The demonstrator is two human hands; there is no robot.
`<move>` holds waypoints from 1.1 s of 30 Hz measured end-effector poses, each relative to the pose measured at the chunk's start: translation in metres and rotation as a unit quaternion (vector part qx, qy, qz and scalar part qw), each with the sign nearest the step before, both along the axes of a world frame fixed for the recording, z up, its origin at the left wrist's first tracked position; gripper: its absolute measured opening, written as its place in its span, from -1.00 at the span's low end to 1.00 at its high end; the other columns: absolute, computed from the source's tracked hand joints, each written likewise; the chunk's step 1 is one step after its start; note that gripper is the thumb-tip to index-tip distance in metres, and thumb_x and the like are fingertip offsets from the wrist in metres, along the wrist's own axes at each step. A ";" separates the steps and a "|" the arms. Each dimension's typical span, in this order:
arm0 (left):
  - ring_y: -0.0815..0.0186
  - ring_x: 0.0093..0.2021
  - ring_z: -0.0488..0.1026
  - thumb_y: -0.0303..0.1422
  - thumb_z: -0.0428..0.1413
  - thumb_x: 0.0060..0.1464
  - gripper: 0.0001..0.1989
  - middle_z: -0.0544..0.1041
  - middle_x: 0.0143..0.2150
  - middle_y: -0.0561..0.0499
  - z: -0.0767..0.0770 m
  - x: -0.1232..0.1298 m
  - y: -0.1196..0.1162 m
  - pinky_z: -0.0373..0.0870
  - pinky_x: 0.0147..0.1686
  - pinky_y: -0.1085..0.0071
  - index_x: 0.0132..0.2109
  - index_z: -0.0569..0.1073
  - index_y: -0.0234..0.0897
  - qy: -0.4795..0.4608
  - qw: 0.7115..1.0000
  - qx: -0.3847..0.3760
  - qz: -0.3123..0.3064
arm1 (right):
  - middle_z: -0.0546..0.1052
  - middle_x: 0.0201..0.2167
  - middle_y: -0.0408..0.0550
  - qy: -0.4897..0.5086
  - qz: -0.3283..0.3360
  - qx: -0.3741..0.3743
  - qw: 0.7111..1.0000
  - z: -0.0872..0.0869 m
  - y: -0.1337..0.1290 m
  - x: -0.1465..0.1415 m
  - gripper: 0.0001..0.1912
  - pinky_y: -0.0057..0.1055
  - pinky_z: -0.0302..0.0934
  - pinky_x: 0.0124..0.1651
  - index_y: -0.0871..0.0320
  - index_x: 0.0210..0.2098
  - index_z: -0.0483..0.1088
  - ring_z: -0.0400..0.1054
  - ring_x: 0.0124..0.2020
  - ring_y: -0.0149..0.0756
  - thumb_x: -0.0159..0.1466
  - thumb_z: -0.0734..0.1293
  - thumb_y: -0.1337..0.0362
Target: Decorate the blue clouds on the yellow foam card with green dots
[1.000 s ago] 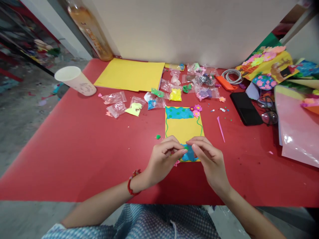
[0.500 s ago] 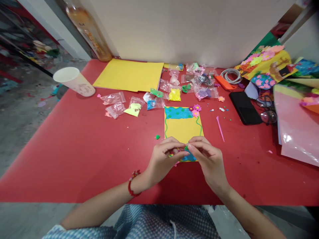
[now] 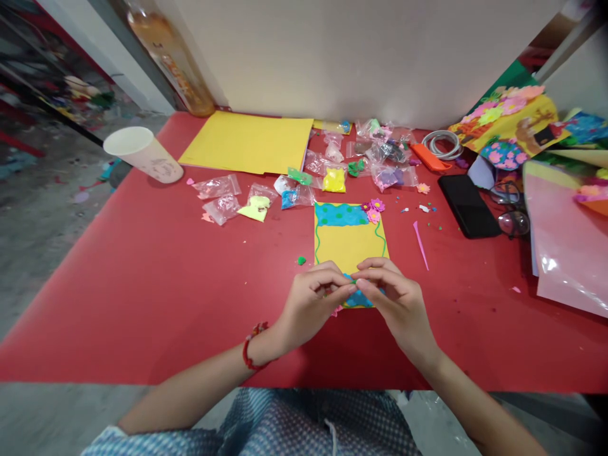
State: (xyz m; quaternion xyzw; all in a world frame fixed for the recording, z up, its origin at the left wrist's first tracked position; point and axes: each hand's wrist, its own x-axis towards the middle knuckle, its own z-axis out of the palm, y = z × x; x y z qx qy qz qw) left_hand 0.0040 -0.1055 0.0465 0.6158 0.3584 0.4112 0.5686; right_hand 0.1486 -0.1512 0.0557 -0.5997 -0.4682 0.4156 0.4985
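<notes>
Thumb and fingers of my left hand pinch a tiny bit of green clay. My right hand pinches the same bit from the other side, the fingertips nearly meeting. Both hands are over the lower part of a yellow card, which they partly cover. Blue clay with green dots spans the card's top, wavy green clay lines run down its sides, and pink and purple clay flowers sit at its top right corner. Left of the card lies a small green clay lump.
A pink modelling tool, black phone and glasses lie to the right. Bags of coloured clay are spread behind the card. Farther left are yellow sheets, a paper cup and a bottle.
Both hands stay over the card with small finger shifts. The green clay now shows less between the fingertips, and the bright bits seen under my left hand are mostly covered.
</notes>
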 end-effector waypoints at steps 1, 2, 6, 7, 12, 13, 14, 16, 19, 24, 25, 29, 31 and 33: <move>0.52 -0.59 0.26 -0.46 0.19 0.00 -0.84 0.38 -0.56 0.07 0.000 0.000 0.000 0.15 -0.63 0.58 -0.52 0.50 -0.33 0.004 1.000 0.002 0.000 | 0.45 -0.27 -0.03 0.009 0.003 -0.006 1.000 -0.001 0.001 0.000 -0.87 -0.43 0.25 -0.34 0.08 -0.43 0.53 0.34 -0.25 -0.33 0.12 0.38 0.18; 0.52 -0.59 0.26 -0.45 0.19 0.00 -0.84 0.38 -0.56 0.07 -0.001 0.000 -0.001 0.15 -0.63 0.58 -0.53 0.51 -0.33 0.007 1.000 0.002 0.001 | 0.46 -0.28 -0.03 0.017 0.002 -0.011 1.000 -0.002 0.001 0.000 -0.87 -0.43 0.25 -0.34 0.08 -0.46 0.53 0.34 -0.26 -0.33 0.11 0.38 0.18; 0.50 -0.59 0.28 -0.40 0.22 0.00 -0.86 0.40 -0.55 0.05 -0.004 0.000 -0.002 0.18 -0.64 0.58 -0.49 0.53 -0.33 0.006 1.000 -0.004 0.000 | 0.47 -0.30 -0.04 0.038 -0.014 -0.028 0.999 -0.003 0.003 0.000 -0.86 -0.41 0.25 -0.32 0.09 -0.50 0.52 0.34 -0.29 -0.34 0.09 0.39 0.17; 0.50 -0.58 0.29 -0.39 0.22 0.00 -0.86 0.40 -0.55 0.05 -0.004 0.000 -0.002 0.19 -0.63 0.58 -0.48 0.54 -0.33 0.004 1.000 -0.005 0.000 | 0.48 -0.30 -0.04 0.044 -0.014 -0.030 0.998 -0.002 0.003 0.000 -0.86 -0.40 0.25 -0.31 0.09 -0.49 0.53 0.35 -0.28 -0.33 0.09 0.39 0.17; 0.47 -0.58 0.31 -0.36 0.23 -0.02 -0.86 0.41 -0.55 0.04 -0.005 0.001 -0.002 0.23 -0.63 0.57 -0.48 0.55 -0.32 -0.004 1.000 -0.011 0.010 | 0.49 -0.32 -0.05 0.075 -0.015 -0.036 0.996 0.001 0.002 0.001 -0.85 -0.39 0.27 -0.25 0.08 -0.45 0.52 0.37 -0.21 -0.30 0.13 0.36 0.16; 0.47 -0.58 0.31 -0.36 0.23 -0.02 -0.86 0.41 -0.55 0.04 -0.005 0.001 -0.002 0.23 -0.63 0.56 -0.48 0.55 -0.32 -0.003 1.000 -0.010 0.011 | 0.48 -0.32 -0.05 0.077 -0.014 -0.039 0.996 0.001 0.002 0.002 -0.85 -0.40 0.27 -0.26 0.09 -0.47 0.51 0.37 -0.22 -0.31 0.12 0.36 0.16; 0.47 -0.57 0.32 -0.37 0.23 -0.01 -0.86 0.41 -0.55 0.03 -0.005 0.001 -0.002 0.24 -0.62 0.56 -0.48 0.55 -0.32 -0.002 1.000 -0.009 0.012 | 0.48 -0.32 -0.04 0.077 -0.013 -0.042 0.996 0.000 0.002 0.002 -0.86 -0.41 0.27 -0.28 0.09 -0.49 0.51 0.37 -0.23 -0.31 0.11 0.37 0.17; 0.47 -0.57 0.32 -0.38 0.23 -0.02 -0.86 0.42 -0.55 0.03 -0.004 0.001 -0.002 0.25 -0.62 0.56 -0.48 0.55 -0.32 0.004 1.000 -0.005 0.011 | 0.48 -0.31 -0.04 0.069 -0.012 -0.043 0.997 -0.002 0.001 0.003 -0.87 -0.42 0.26 -0.32 0.10 -0.49 0.51 0.36 -0.26 -0.32 0.08 0.39 0.18; 0.48 -0.58 0.31 -0.37 0.23 -0.02 -0.86 0.42 -0.55 0.03 -0.004 0.001 -0.002 0.25 -0.64 0.58 -0.47 0.55 -0.33 0.017 1.000 -0.005 0.012 | 0.48 -0.30 -0.02 0.046 -0.018 -0.030 0.998 -0.005 0.001 0.002 -0.87 -0.42 0.25 -0.36 0.10 -0.48 0.52 0.35 -0.28 -0.32 0.07 0.40 0.18; 0.49 -0.59 0.31 -0.40 0.22 -0.01 -0.92 0.44 -0.52 0.02 -0.007 0.002 -0.001 0.25 -0.65 0.59 -0.40 0.55 -0.34 0.032 0.999 0.007 0.011 | 0.46 -0.26 -0.03 -0.012 -0.017 -0.012 1.000 -0.001 0.002 0.007 -0.90 -0.42 0.23 -0.35 0.09 -0.47 0.53 0.35 -0.27 -0.34 0.10 0.39 0.21; 0.48 -0.58 0.32 -0.41 0.21 -0.01 -0.93 0.46 -0.50 0.01 -0.009 0.001 0.000 0.26 -0.64 0.58 -0.39 0.55 -0.35 0.041 0.999 0.020 0.009 | 0.46 -0.25 -0.04 -0.025 -0.015 -0.010 1.000 0.000 0.002 0.010 -0.91 -0.42 0.23 -0.34 0.08 -0.47 0.53 0.35 -0.27 -0.34 0.10 0.39 0.22; 0.44 -0.51 0.37 -0.50 0.13 0.04 -0.91 0.49 -0.47 -0.03 -0.015 -0.002 0.004 0.31 -0.54 0.55 -0.38 0.54 -0.37 0.103 0.989 0.108 -0.004 | 0.46 -0.25 -0.03 -0.077 -0.018 0.003 0.997 -0.003 0.008 0.029 -0.92 -0.37 0.23 -0.31 0.09 -0.46 0.53 0.36 -0.25 -0.31 0.09 0.39 0.24; 0.41 -0.46 0.40 -0.52 0.09 0.09 -0.88 0.49 -0.44 -0.05 -0.018 -0.004 0.005 0.34 -0.47 0.52 -0.36 0.52 -0.39 0.136 0.977 0.163 -0.034 | 0.47 -0.26 -0.03 -0.115 -0.021 -0.003 0.993 -0.006 0.010 0.042 -0.91 -0.35 0.22 -0.31 0.10 -0.47 0.53 0.36 -0.28 -0.31 0.09 0.38 0.23; 0.36 -0.39 0.41 -0.51 0.04 0.15 -0.84 0.48 -0.40 -0.08 -0.019 -0.006 0.003 0.38 -0.38 0.46 -0.32 0.51 -0.39 0.176 0.955 0.226 -0.074 | 0.48 -0.27 -0.03 -0.141 -0.017 -0.019 0.990 -0.009 0.012 0.053 -0.89 -0.34 0.21 -0.32 0.10 -0.48 0.53 0.37 -0.27 -0.29 0.09 0.39 0.21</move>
